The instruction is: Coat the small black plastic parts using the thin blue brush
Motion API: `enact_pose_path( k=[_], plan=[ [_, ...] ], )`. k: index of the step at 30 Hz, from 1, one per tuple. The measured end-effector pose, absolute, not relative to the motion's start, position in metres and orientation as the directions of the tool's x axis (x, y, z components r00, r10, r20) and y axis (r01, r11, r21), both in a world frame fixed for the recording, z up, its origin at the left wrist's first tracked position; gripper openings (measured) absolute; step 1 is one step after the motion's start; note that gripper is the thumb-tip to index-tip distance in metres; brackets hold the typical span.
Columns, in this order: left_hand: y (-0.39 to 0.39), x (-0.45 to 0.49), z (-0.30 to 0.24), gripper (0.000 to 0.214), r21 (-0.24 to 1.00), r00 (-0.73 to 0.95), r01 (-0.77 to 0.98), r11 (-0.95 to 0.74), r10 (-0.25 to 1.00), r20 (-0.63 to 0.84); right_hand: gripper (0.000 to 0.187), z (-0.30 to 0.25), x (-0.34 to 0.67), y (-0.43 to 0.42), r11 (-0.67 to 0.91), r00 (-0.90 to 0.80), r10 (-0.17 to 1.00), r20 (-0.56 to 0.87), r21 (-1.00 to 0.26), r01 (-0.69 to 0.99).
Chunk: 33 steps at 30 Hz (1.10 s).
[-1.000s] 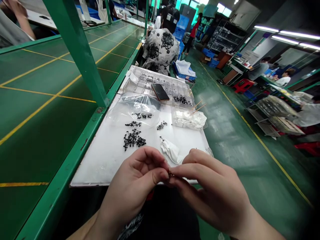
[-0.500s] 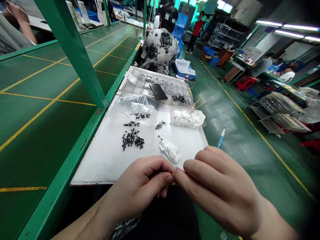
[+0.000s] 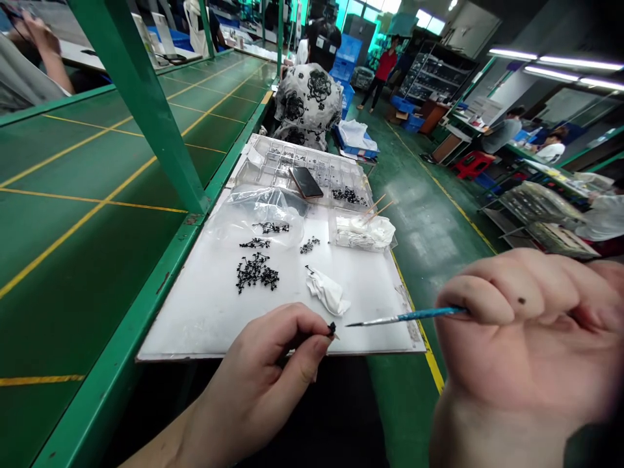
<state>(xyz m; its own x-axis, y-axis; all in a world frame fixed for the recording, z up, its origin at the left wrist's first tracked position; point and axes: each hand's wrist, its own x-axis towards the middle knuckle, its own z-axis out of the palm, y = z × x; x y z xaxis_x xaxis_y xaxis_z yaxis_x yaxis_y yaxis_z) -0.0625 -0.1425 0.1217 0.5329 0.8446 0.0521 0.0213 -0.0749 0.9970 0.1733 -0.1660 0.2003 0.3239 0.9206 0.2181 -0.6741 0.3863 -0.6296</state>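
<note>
My left hand (image 3: 273, 370) pinches a small black part (image 3: 332, 327) between thumb and forefinger, above the front edge of a white board (image 3: 195, 325). My right hand (image 3: 517, 344) is curled shut on a thin paintbrush (image 3: 422, 314) with a blue handle. The brush's dark tip points left, a short gap from the black part. Just beyond my left hand lies a crumpled white cloth (image 3: 327, 292). Piles of small black branching parts (image 3: 256, 273) rest on the board, left of a cluster of tiny metallic-looking pieces (image 3: 309, 244).
A clear bag (image 3: 234, 214) lies behind the piles. Farther back, a phone (image 3: 306, 182) sits on a compartment tray (image 3: 253, 170). A box of white material (image 3: 365, 232) holds thin sticks. A green conveyor (image 3: 97, 260) and its post (image 3: 141, 104) stand left. A person (image 3: 309, 97) sits ahead.
My right hand has moved right, away from my left, and turned over, so the brush now points left. The black part in my left fingers has come into view.
</note>
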Motion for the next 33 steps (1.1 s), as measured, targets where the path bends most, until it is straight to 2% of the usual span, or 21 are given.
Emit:
enact_pose_path(
  k=[2,3,9,16,28,31,33],
  plan=[
    [-0.145,-0.063,0.120,0.019,0.998,0.520,0.016,-0.061,0.853,0.043,0.048,0.203,0.168,-0.161,0.350,0.326,0.936,0.135,-0.466,-0.812],
    [-0.146,-0.064,0.120,0.020,0.999,0.515,0.012,-0.047,0.856,0.034,0.048,0.203,0.165,-0.160,0.337,0.322,0.940,0.111,-0.440,-0.832],
    [-0.150,-0.065,0.121,0.021,1.000,0.518,-0.010,-0.004,0.855,0.008,0.047,0.200,0.163,-0.157,0.316,0.296,0.948,0.118,-0.468,-0.825],
    [-0.148,-0.060,0.125,0.022,0.999,0.522,-0.008,-0.032,0.852,0.031,0.047,0.197,0.163,-0.153,0.372,0.400,0.915,0.062,-0.515,-0.772],
    [-0.149,-0.061,0.123,0.021,0.999,0.529,0.005,-0.033,0.848,0.026,0.047,0.197,0.166,-0.157,0.320,0.305,0.946,0.107,-0.454,-0.831],
    [-0.147,-0.065,0.122,0.022,1.000,0.548,0.017,0.001,0.836,-0.010,0.046,0.196,0.175,-0.149,0.335,0.317,0.940,0.126,-0.512,-0.791],
    [-0.146,-0.069,0.120,0.026,0.997,0.566,0.050,0.061,0.821,-0.079,0.046,0.191,0.185,-0.135,0.365,0.340,0.925,0.169,-0.644,-0.673]
  ],
)
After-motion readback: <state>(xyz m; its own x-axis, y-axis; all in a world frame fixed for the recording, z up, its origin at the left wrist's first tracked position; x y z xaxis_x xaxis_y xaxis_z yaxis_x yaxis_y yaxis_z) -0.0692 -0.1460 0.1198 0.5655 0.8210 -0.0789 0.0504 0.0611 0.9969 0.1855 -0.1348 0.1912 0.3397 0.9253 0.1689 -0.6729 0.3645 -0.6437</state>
